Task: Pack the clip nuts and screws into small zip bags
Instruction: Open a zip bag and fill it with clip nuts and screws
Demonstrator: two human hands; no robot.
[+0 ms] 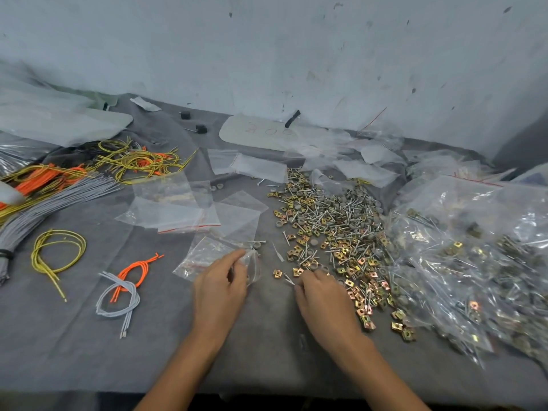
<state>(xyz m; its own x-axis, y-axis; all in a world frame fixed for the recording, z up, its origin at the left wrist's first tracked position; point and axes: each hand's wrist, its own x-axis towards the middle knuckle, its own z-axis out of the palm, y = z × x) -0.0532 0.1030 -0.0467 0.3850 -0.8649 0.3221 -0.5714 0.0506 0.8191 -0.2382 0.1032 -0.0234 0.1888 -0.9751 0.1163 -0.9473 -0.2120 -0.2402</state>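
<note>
A loose heap of brass clip nuts and steel screws (332, 232) spreads over the grey cloth right of centre. My left hand (221, 287) grips the mouth of a small clear zip bag (207, 255) lying just left of the heap. My right hand (321, 298) rests at the heap's near edge, its fingertips curled around screws (290, 279). A single clip nut (277, 273) lies between the two hands. More empty zip bags (178, 212) lie flat behind the left hand.
Filled clear bags of hardware (474, 256) pile up on the right. Yellow, orange and grey wire bundles (59, 185) lie on the left, with smaller loops (118, 292) nearer. Plastic sheets and a white card (261, 132) sit by the back wall.
</note>
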